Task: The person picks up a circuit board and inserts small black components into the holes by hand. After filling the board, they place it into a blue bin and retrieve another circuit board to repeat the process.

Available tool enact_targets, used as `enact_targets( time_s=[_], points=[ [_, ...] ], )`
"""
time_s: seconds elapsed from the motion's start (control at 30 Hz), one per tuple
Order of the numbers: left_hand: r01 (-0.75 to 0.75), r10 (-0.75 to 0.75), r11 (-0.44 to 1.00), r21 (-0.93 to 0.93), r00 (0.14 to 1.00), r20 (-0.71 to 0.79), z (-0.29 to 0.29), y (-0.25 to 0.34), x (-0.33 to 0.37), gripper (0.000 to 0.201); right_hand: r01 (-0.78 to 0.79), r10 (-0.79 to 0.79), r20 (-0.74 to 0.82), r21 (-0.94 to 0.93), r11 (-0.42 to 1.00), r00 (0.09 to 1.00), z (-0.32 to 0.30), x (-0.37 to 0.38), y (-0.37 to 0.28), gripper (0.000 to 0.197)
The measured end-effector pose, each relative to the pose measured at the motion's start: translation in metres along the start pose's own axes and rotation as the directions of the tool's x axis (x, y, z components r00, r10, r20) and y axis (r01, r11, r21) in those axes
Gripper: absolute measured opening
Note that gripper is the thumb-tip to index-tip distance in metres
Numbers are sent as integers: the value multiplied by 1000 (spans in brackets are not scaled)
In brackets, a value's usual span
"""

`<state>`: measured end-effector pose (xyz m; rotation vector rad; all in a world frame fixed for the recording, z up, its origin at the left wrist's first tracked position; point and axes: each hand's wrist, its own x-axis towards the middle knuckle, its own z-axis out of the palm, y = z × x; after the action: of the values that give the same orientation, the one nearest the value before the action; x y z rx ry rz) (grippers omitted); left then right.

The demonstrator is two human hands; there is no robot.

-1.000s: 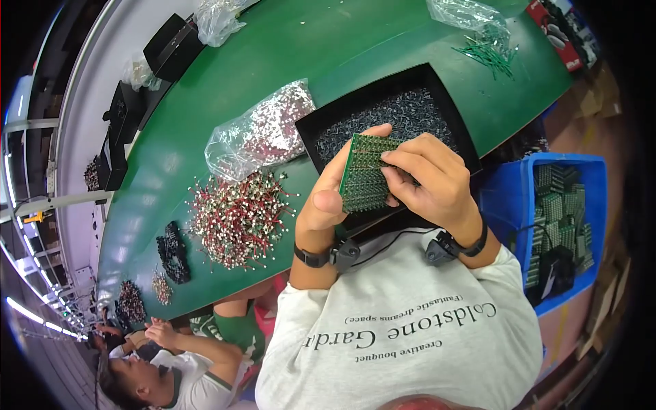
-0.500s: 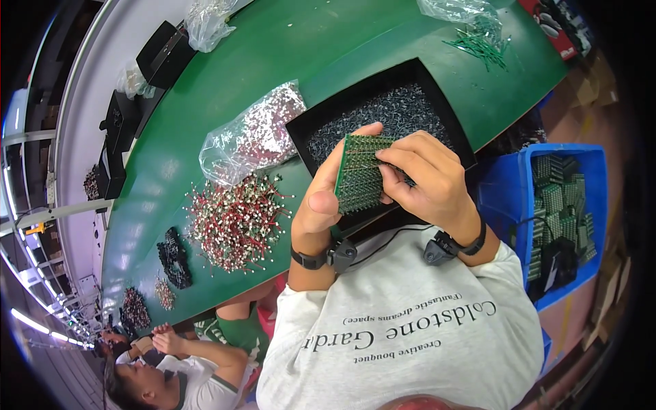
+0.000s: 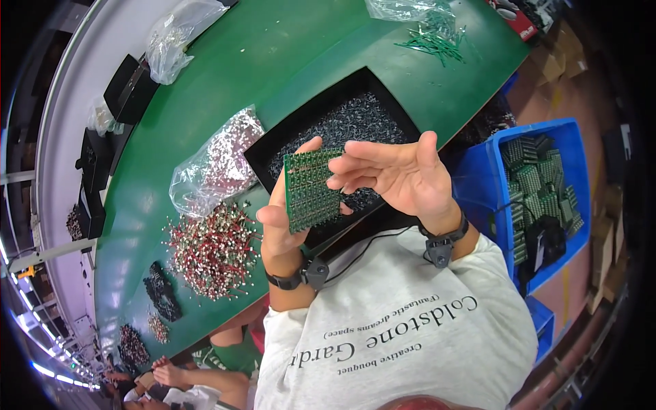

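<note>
My left hand (image 3: 275, 222) grips a green circuit board panel (image 3: 313, 191) by its edges, thumb on the near left side. Rows of small pins or parts cover the panel's face, which is tilted toward me. My right hand (image 3: 410, 179) is open, palm showing and thumb raised. Its fingertips are at the panel's right edge; whether they touch it I cannot tell. Behind and below the panel lies a black tray (image 3: 256, 152) holding many small dark parts (image 3: 359, 119), partly hidden by my hands.
On the green table (image 3: 287, 55) are a clear bag (image 3: 219, 160), a heap of red-and-white wired connectors (image 3: 212, 249), a black bundle (image 3: 162, 290) and green strips (image 3: 437, 44). A blue bin (image 3: 577, 178) of similar boards stands at the right. Another person's hand (image 3: 167, 372) is at lower left.
My right hand has gone from pinching at the panel's face to spread fingers at its edge. The panel and my left hand appear farther left and lower, as the whole view has shifted.
</note>
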<state>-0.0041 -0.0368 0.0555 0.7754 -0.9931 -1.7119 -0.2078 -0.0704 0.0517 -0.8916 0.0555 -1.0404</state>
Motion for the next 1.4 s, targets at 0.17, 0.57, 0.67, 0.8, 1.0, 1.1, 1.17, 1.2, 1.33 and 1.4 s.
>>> enact_targets(
  time_s=[0.17, 0.57, 0.67, 0.8, 1.0, 1.1, 1.17, 1.2, 1.33, 1.4],
  points=[
    [-38, 39, 998, -40, 999, 13, -1, -2, 1, 132, 92, -315, -112, -819, 566, 943, -2, 3, -5, 24],
    [-111, 111, 994, 19, 994, -15, 3, -3, 1, 101, 193, -431, 139, -977, 85, 892, 15, 18, 17, 28],
    [-142, 146, 988, 67, 988, -48, 1, -6, 1, 96, 263, -439, 207, -962, 71, 874, 19, 24, 18, 29],
    [-146, 151, 982, 120, 988, -36, 0, -6, 0, 94, 286, -446, 238, -957, 41, 863, 19, 27, 23, 25],
    [-126, 130, 982, 142, 991, -17, 4, -5, -1, 92, 264, -441, 231, -964, 16, 867, 19, 26, 24, 20],
    [-145, 154, 980, 136, 986, -59, 4, -5, -2, 91, 220, -437, 194, -975, 8, 878, 18, 24, 18, 19],
    [-113, 114, 993, 16, 989, -96, 4, -5, -4, 89, 153, -442, 136, -988, 2, 887, 15, 22, 12, 19],
    [-112, 113, 994, 16, 989, -97, 4, -5, -3, 89, 153, -442, 136, -988, 3, 887, 12, 21, 10, 19],
    [-121, 123, 992, 33, 990, -63, 7, -4, 5, 86, 142, -380, 130, -990, 2, 916, 8, 22, 7, 24],
    [-133, 135, 990, 37, 989, -52, 8, -5, 9, 85, 163, -374, 153, -987, -6, 915, 4, 25, 10, 25]
  ],
)
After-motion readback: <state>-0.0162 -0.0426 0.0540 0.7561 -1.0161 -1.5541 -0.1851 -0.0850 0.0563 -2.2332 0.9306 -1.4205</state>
